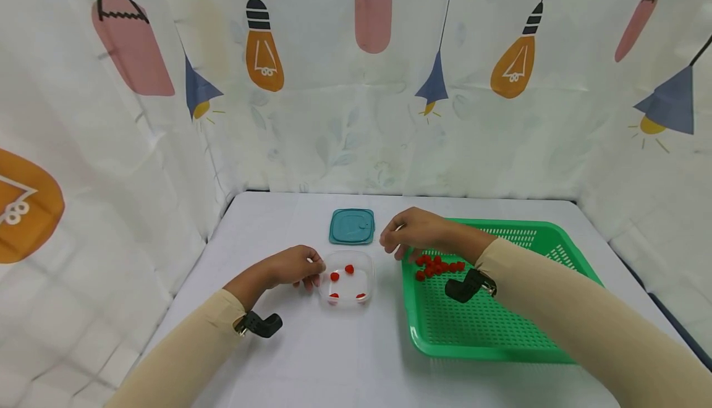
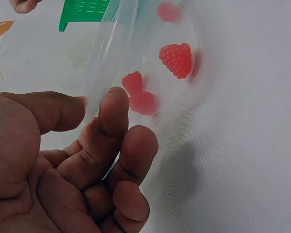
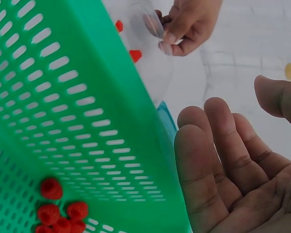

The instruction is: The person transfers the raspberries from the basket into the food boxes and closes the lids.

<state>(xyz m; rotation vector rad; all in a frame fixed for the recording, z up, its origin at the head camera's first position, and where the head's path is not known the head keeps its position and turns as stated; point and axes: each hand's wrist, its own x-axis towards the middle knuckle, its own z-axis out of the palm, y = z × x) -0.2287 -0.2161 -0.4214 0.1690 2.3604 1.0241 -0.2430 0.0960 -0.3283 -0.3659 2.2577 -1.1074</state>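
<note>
A clear plastic container (image 1: 363, 264) stands on the table with several raspberries (image 2: 177, 60) in it. My left hand (image 1: 295, 266) pinches its left rim between thumb and index finger (image 2: 114, 114), the other fingers curled below. My right hand (image 1: 414, 232) hovers at the far left corner of the green basket (image 1: 489, 327), its fingers loosely bent. Nothing lies between its thumb and fingers (image 3: 196, 165) in the right wrist view. More raspberries (image 3: 51, 188) lie together inside the basket, close under the right hand in the head view.
Behind the container lies a teal lid (image 1: 351, 227). A white cloth covers the table (image 1: 311, 358). Printed curtains (image 1: 345, 148) hang at the back and both sides. The basket's raised wall (image 3: 131, 97) stands between its raspberries and the container.
</note>
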